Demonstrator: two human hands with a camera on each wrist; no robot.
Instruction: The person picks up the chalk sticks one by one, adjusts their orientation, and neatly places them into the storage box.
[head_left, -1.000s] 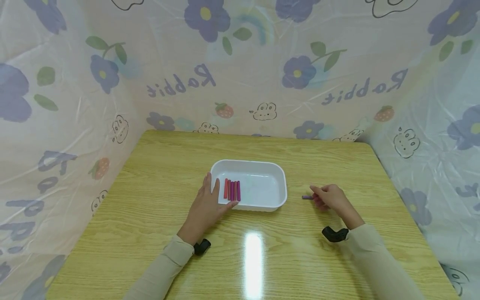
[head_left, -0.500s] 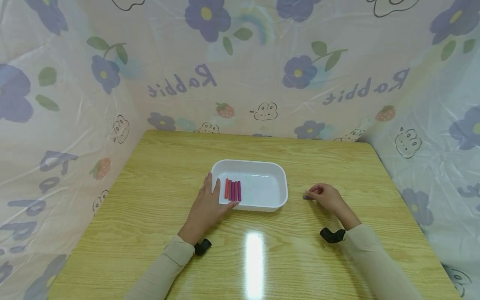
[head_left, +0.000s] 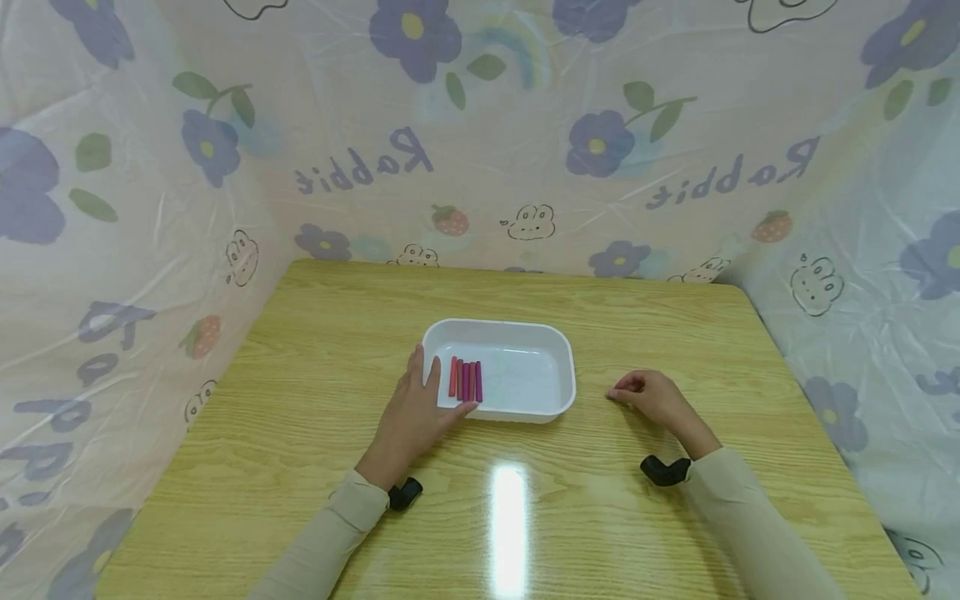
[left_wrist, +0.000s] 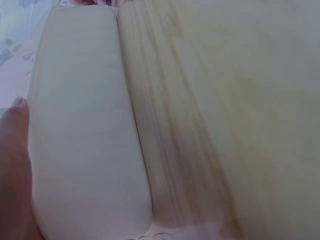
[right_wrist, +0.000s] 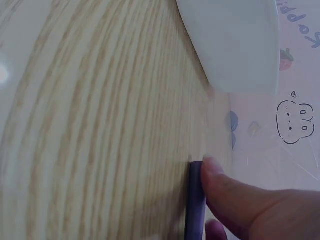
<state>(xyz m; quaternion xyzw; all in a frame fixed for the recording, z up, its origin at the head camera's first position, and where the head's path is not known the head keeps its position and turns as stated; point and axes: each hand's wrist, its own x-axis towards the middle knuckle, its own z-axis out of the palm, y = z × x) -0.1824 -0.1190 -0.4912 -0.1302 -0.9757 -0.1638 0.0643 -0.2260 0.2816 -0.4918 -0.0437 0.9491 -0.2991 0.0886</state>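
Note:
A white rectangular tray [head_left: 528, 379] sits mid-table with several red, brown-red and purple crayon-like sticks [head_left: 466, 381] side by side in its left end. My left hand [head_left: 415, 408] rests against that end, fingers extended along the left rim and thumb on the front rim. In the left wrist view, the thumb [left_wrist: 16, 145] lies at the edge of the tray's side wall [left_wrist: 90, 120]. To the right of the tray, my right hand [head_left: 654, 397] pinches a purple crayon-like stick [right_wrist: 195, 202] low over the table. Its fingers cover the stick in the head view.
The wood-grain table [head_left: 360, 308] is walled at the back and both sides by a patterned curtain [head_left: 480, 125]. Black wrist cameras show below the left hand and the right hand. A bright reflection lies on the table's front part.
The right fingers have moved slightly left along the purple stick and closed over it, hiding it in the head view. The left hand, the tray and its sticks stay put.

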